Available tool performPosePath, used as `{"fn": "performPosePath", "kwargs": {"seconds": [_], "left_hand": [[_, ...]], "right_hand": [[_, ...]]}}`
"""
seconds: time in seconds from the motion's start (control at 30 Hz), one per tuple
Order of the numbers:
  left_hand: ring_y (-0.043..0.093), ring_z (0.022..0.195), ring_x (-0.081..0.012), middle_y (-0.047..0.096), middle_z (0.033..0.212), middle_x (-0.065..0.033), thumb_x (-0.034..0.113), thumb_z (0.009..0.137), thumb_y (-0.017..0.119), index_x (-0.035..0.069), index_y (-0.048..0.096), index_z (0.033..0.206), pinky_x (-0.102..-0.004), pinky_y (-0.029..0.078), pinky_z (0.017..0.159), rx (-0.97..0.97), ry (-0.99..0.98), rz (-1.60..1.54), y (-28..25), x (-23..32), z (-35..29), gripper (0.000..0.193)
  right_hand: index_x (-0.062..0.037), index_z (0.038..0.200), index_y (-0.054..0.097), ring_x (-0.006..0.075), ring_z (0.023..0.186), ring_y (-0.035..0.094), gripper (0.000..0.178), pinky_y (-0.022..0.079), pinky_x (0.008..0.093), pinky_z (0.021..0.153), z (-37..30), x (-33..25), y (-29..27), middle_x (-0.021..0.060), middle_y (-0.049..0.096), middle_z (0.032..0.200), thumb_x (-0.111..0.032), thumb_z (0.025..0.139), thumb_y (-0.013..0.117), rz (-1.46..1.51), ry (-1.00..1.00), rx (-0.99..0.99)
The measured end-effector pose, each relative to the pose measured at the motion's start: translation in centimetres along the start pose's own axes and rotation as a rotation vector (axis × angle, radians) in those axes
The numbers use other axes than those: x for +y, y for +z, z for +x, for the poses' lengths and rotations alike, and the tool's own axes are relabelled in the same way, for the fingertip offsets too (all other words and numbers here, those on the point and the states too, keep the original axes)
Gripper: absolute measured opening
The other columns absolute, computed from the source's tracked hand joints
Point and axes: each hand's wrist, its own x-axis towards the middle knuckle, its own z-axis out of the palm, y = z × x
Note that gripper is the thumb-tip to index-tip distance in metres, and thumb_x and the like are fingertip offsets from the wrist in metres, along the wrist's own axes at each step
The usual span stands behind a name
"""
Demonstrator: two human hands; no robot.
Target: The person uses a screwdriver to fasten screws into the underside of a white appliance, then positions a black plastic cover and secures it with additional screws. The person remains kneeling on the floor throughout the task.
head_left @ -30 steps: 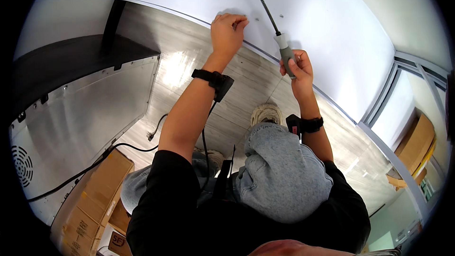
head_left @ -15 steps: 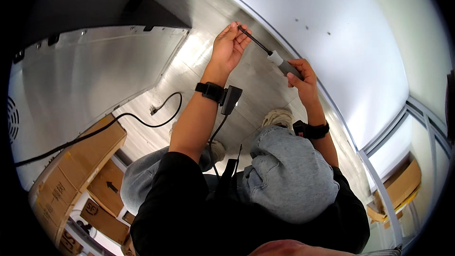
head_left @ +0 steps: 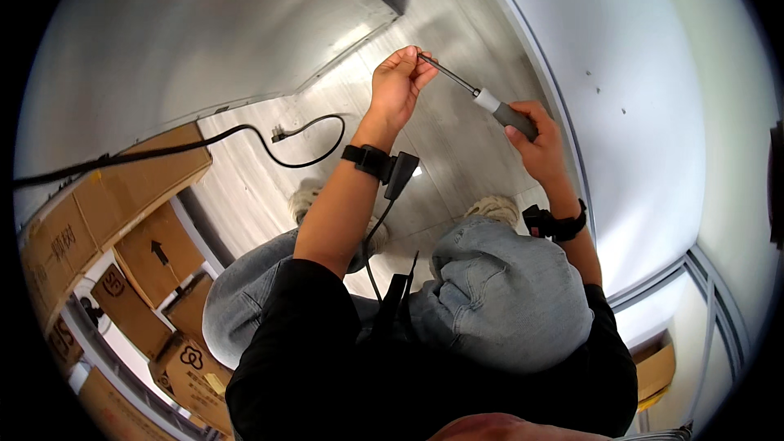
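My right hand [head_left: 539, 144] is wrapped round the grey handle of a screwdriver [head_left: 500, 109], whose thin metal shaft points up and to the left. At the shaft's far end, my left hand [head_left: 400, 82] has its thumb and forefinger pinched together. The tip meets these fingertips, and anything small between them is too hidden to make out. The other left fingers are loosely curled. Both hands are raised above the floor, between my knees and a white panel [head_left: 629, 57] on the right.
A grey metal cabinet [head_left: 188, 49] stands at the upper left. A black power cord [head_left: 237, 132] with a plug lies across the floor [head_left: 433, 147]. Cardboard boxes [head_left: 159, 253] are stacked at the lower left, and a metal frame [head_left: 714, 294] stands at the right. A black strap device [head_left: 371, 162] sits on my left wrist.
The view has turned, so the cabinet, cord and panel sit differently in it. The screwdriver's tip stays at my left fingertips, and both hands keep their hold.
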Motion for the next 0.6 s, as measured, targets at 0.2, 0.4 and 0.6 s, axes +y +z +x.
{"fn": "performPosePath", "kwargs": {"seconds": [0.2,0.4,0.6], "left_hand": [[0.062,0.074,-0.0148,0.062,0.087,-0.0069,0.019,0.096,0.049,0.003,0.058,0.091,-0.0265,0.057,0.075,0.097,0.069,-0.018,-4.6,1.6,-1.1,0.019],[0.062,0.075,-0.0153,0.06,0.084,-0.0056,0.02,0.095,0.05,0.004,0.057,0.09,-0.0269,0.057,0.075,0.164,-0.011,-0.212,-9.0,2.8,-2.0,0.018],[0.059,0.075,-0.0164,0.057,0.082,-0.0057,0.019,0.095,0.05,0.004,0.057,0.092,-0.0286,0.056,0.077,0.257,-0.092,-0.38,-15.4,3.5,-1.7,0.017]], "right_hand": [[-0.0072,0.101,0.057,0.0307,0.071,0.059,0.026,0.045,0.0364,0.06,3.6,-6.2,1.5,0.012,0.059,0.086,-0.008,0.077,0.065,-0.359,-0.265,-0.146],[-0.0053,0.099,0.051,0.0313,0.068,0.058,0.025,0.045,0.0416,0.059,6.4,-10.8,4.8,0.0118,0.057,0.082,-0.01,0.078,0.064,-0.627,-0.446,-0.346],[-0.0038,0.102,0.046,0.0352,0.079,0.059,0.028,0.044,0.0448,0.067,8.4,-13.7,11.6,0.0151,0.058,0.088,-0.011,0.08,0.063,-0.722,-0.272,-0.612]]}}
